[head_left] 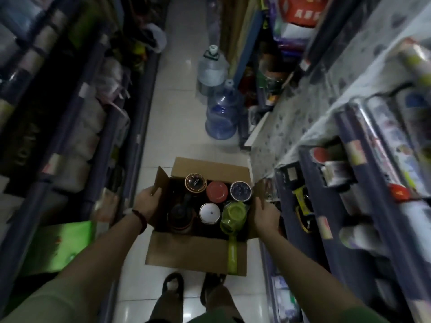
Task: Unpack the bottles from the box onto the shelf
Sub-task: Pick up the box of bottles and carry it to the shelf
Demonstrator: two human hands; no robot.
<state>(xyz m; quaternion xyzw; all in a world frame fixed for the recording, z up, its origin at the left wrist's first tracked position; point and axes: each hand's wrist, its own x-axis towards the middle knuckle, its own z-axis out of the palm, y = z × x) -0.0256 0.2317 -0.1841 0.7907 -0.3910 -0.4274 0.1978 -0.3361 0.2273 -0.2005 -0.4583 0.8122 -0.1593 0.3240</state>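
An open cardboard box [196, 250] hangs in front of me above the aisle floor, flaps spread out. Several bottles stand upright inside: a gold-rimmed lid [196, 181], a red lid [217, 191], a dark blue lid [240, 190], a white lid [209, 212], a green bottle [234, 216] with a strap over the front flap, and a dark one [179, 214]. My left hand [147, 202] grips the box's left flap. My right hand [265, 214] holds the box's right side. The shelf [310, 127] with a patterned liner runs along the right.
Stocked shelves line both sides of a narrow tiled aisle. Two large water jugs [221, 113] stand on the floor ahead, by the right shelving. A green bag [60, 245] sits low on the left. My feet in sandals [172, 283] are below the box.
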